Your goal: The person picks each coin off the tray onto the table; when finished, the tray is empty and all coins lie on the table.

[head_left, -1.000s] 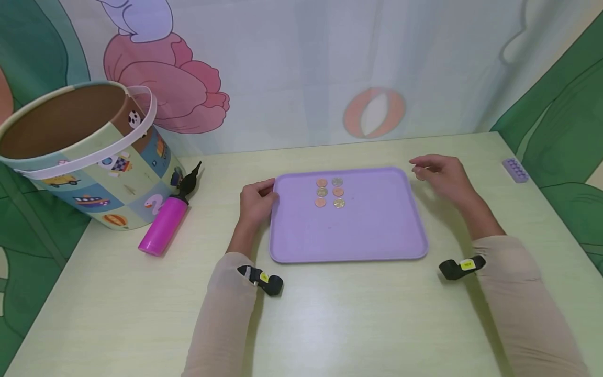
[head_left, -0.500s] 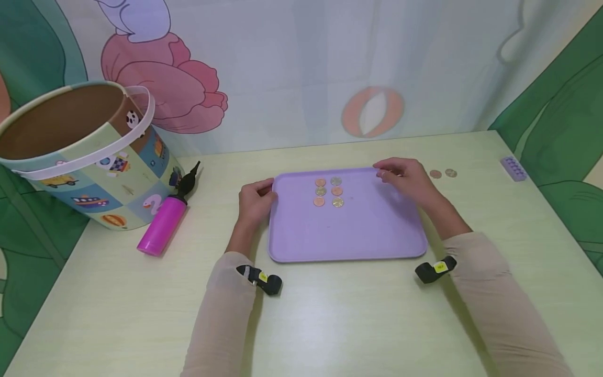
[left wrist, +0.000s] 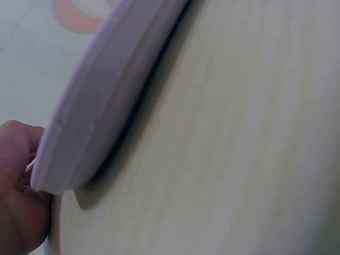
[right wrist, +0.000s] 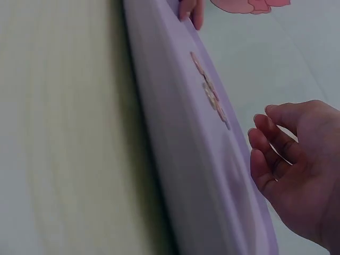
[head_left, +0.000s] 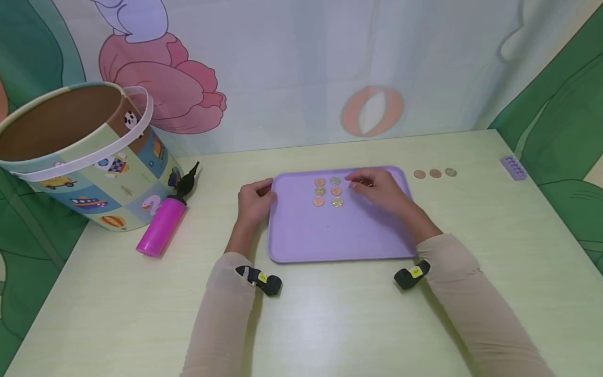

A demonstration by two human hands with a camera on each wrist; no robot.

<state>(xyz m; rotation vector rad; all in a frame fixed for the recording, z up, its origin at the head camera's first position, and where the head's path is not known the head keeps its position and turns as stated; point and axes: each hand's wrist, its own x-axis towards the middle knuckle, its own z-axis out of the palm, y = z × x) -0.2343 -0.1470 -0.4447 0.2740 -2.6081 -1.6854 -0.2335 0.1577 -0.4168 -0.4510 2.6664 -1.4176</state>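
Observation:
My left hand [head_left: 255, 205] grips the left rim of a lilac tray [head_left: 358, 241], its thumb at the edge; in the left wrist view that hand [left wrist: 18, 186] is partly hidden behind the tray's corner. Two columns of small copper, silver and gold-coloured coins lie in the tray, among them a silver coin [head_left: 335, 180] and a gold-coloured coin [head_left: 337, 201]. Over the tray, just right of these coins, hovers my right hand [head_left: 377, 187], fingers loosely bent. Nothing shows between its fingertips in the right wrist view, where the hand [right wrist: 303, 164] is above the tray.
Three coins [head_left: 435, 173] lie in a row on the table right of the tray. A small purple studded block [head_left: 514, 168] is at the right edge. On the left stand a patterned bucket [head_left: 118, 178] and, beside it, a lying pink pump [head_left: 162, 228] with a black nozzle.
My right hand has moved left from beyond the tray's right side to above the coins, uncovering three coins on the table. My left hand has stayed at the tray's rim.

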